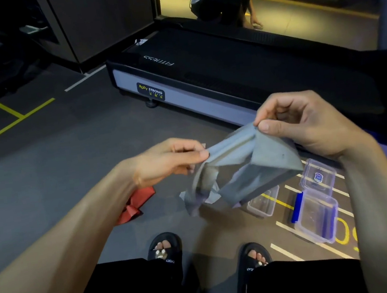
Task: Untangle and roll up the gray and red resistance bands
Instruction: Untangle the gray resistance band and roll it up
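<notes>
Treadmill (215, 74) fills the upper middle of the frame, its dark deck running toward the upper right, with a person crouched beyond it at the top edge. Grey gym floor (54, 164) with yellow tape lines spreads across the left and centre. At the lower right sit two clear plastic containers (317, 218), one open with a blue clasp, and a smaller tub (263, 202) just left of them.

In the centre, held above the floor, the gray band (251, 165) hangs as a folded, twisted loop between both hands. The left hand (165, 162), at centre left, pinches one edge of it between thumb and fingertips. The right hand (302, 122), at centre right, pinches the upper fold between thumb and forefinger, the other fingers curled. The red band (134, 205) lies crumpled on the floor at lower left of centre, partly hidden under the left forearm, untouched.

The step in hand looks like working the twists out of the gray band. To do it well, the hands should probably draw apart just enough to show where the layers cross, then feed the dangling lower knot through rather than pull hard, since stretch would likely tighten it. Once flat, rolling from one end should go cleanly.
</notes>
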`<action>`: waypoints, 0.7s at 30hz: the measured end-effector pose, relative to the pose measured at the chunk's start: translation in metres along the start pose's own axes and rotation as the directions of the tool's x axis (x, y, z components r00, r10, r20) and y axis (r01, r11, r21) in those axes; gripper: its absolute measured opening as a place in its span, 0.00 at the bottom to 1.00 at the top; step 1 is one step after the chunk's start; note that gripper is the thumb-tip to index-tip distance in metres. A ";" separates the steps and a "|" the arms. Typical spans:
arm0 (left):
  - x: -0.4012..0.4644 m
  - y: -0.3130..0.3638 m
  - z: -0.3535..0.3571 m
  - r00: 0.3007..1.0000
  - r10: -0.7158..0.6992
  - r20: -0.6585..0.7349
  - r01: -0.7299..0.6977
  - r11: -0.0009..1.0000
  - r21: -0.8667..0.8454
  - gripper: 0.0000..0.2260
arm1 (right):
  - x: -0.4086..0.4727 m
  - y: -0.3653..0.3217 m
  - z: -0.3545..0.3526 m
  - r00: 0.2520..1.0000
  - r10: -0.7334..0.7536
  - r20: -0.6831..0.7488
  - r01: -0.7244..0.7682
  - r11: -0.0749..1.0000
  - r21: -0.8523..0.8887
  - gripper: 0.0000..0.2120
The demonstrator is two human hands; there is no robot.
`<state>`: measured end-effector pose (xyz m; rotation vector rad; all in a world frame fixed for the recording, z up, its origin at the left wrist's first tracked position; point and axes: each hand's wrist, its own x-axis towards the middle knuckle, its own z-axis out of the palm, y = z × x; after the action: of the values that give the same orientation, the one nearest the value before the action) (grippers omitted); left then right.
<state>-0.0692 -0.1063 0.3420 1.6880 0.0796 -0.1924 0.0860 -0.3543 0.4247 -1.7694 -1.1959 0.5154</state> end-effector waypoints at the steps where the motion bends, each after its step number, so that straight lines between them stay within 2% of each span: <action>1: 0.000 0.000 -0.001 0.996 0.055 -0.071 -0.047 0.994 0.102 0.07 | 0.001 0.003 0.000 1.000 0.025 0.008 -0.025 0.999 -0.039 0.06; 3: 0.001 -0.002 -0.002 0.948 0.221 -0.231 -0.131 0.928 0.349 0.06 | 0.004 0.012 0.004 0.996 0.083 0.035 -0.078 0.987 -0.139 0.02; 4: 0.001 -0.003 -0.001 0.920 0.286 -0.268 -0.150 0.889 0.433 0.06 | 0.005 0.016 0.006 0.993 0.110 0.048 -0.100 0.980 -0.173 0.01; 6: 0.000 -0.005 0.001 0.897 0.329 -0.295 -0.151 0.856 0.495 0.05 | 0.005 0.021 0.008 0.989 0.135 0.055 -0.122 0.974 -0.192 0.02; 8: 0.001 -0.006 0.001 0.915 0.264 -0.306 -0.121 0.901 0.416 0.05 | 0.006 0.021 0.009 0.989 0.137 0.050 -0.125 0.974 -0.191 0.02; 10: 0.000 -0.005 0.004 0.957 0.162 -0.241 -0.104 0.966 0.236 0.06 | 0.006 0.020 0.009 0.990 0.136 0.043 -0.125 0.973 -0.197 0.02; 16: 0.005 -0.013 0.016 0.998 -0.009 -0.065 0.006 0.999 -0.043 0.09 | 0.007 0.023 0.014 0.992 0.116 0.058 -0.102 0.973 -0.208 0.01; 18: 0.004 -0.013 0.018 0.999 -0.033 -0.041 0.031 0.999 -0.031 0.07 | 0.007 0.023 0.014 0.992 0.115 0.056 -0.101 0.974 -0.204 0.01; 21: 0.006 -0.019 0.023 0.997 -0.070 0.044 0.063 0.988 0.143 0.10 | 0.007 0.024 0.016 0.992 0.099 0.073 -0.086 0.982 -0.168 0.02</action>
<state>-0.0684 -0.1275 0.3193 1.8225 0.0876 -0.2957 0.0895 -0.3441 0.3972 -1.9687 -1.2468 0.5605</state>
